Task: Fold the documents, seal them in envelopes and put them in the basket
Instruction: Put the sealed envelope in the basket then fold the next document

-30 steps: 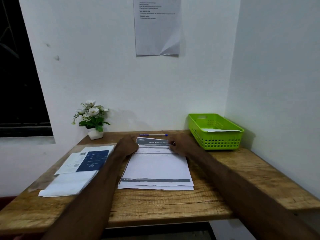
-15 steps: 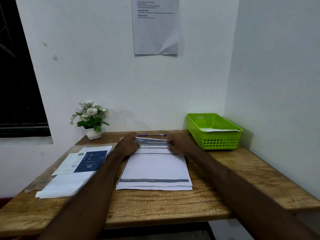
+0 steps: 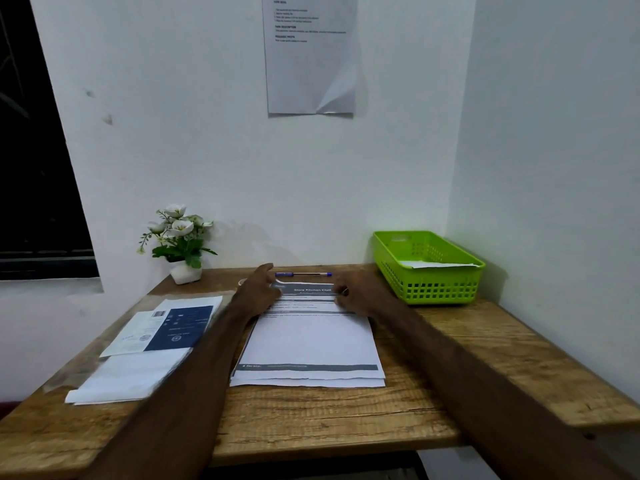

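A stack of printed documents [image 3: 311, 344] lies in the middle of the wooden table. My left hand [image 3: 258, 294] pinches the top sheet's far left corner, thumb raised. At the far right corner my right hand [image 3: 356, 296] grips the same sheet. The sheet's far edge is slightly lifted. Envelopes [image 3: 138, 362], white with one dark blue panel, lie in a pile to the left. The green basket [image 3: 440, 289] stands at the back right with a white envelope inside.
A blue pen [image 3: 304, 274] lies just behind the documents near the wall. A small white pot of flowers [image 3: 180, 244] stands at the back left. The wall closes in on the right beside the basket. A paper notice [image 3: 311, 53] hangs on the wall.
Both hands stay at the far corners of the top sheet. My left thumb has lifted and the far edge has risen slightly. The view has shifted a little.
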A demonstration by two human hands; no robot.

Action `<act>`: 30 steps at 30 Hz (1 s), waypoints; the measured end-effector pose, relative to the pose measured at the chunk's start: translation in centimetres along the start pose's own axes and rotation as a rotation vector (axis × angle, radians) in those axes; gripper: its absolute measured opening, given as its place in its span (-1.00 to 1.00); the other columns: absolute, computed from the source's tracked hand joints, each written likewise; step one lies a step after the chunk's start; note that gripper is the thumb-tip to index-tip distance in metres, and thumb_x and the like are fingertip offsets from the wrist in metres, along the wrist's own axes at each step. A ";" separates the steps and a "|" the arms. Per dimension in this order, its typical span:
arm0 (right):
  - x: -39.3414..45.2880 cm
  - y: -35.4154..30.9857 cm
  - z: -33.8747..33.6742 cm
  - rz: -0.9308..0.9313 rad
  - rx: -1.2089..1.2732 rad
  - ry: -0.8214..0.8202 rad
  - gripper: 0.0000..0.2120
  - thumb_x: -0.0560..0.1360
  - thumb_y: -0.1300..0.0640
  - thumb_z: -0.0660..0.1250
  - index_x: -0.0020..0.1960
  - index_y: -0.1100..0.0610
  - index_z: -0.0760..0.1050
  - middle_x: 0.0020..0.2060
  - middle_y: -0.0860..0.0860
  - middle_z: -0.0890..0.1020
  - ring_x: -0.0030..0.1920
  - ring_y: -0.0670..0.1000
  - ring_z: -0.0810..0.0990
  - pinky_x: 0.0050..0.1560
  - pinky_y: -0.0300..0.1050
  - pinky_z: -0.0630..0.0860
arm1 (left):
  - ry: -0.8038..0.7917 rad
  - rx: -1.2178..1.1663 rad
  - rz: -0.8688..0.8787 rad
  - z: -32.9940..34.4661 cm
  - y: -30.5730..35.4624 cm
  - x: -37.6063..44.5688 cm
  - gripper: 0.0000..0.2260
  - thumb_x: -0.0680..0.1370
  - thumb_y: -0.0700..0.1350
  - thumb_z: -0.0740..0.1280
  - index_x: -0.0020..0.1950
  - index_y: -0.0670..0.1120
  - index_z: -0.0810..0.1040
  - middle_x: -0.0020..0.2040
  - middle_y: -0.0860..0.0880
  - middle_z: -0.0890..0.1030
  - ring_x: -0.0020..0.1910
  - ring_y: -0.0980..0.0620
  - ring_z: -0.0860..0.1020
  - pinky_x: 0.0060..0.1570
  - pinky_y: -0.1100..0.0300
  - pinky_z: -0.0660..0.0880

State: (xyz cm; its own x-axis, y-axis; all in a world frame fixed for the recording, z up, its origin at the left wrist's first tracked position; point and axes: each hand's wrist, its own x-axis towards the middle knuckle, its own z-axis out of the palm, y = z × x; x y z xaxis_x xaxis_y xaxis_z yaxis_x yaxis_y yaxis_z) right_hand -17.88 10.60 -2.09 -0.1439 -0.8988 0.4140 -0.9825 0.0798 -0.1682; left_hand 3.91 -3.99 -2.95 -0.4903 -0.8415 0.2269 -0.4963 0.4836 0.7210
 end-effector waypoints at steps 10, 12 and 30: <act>-0.1 0.1 -0.1 0.007 0.007 -0.002 -0.93 0.35 0.17 0.39 -0.20 0.11 0.65 -0.24 0.03 0.71 -0.16 0.09 0.63 -0.13 -0.04 0.54 | 0.053 -0.101 0.006 -0.2 -0.4 0.2 -0.33 0.29 -0.09 0.57 0.38 -0.11 0.50 0.19 -0.12 0.67 0.07 -0.12 0.66 0.10 0.01 0.61; 0.0 0.2 0.0 0.013 0.013 -0.011 -0.92 0.34 0.16 0.40 -0.20 0.15 0.64 -0.24 0.06 0.71 -0.16 0.11 0.64 -0.12 0.01 0.56 | 0.044 -0.121 0.001 -0.6 0.3 -0.6 -0.56 0.38 -0.23 0.57 0.23 -0.11 0.59 0.06 -0.09 0.71 -0.05 -0.04 0.67 -0.08 0.21 0.58; 0.2 -0.6 -2.3 0.357 1.093 0.342 -0.48 0.35 0.30 0.60 0.28 0.23 0.57 0.13 0.12 0.71 0.12 0.09 0.70 0.19 0.01 0.63 | 0.146 -0.564 0.050 -3.9 2.6 -2.3 -0.97 0.56 -0.17 0.47 -0.05 -0.12 0.67 -0.46 0.05 0.59 -0.53 0.12 0.41 -0.60 0.31 0.31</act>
State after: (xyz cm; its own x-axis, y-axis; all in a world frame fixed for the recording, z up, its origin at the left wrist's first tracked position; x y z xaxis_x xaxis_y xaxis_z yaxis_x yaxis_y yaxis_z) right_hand -17.56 11.37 0.18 -0.5743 -0.7261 0.3782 -0.2847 -0.2560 -0.9238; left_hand 6.51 -1.69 0.97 -0.3794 -0.8649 0.3286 0.0024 0.3543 0.9351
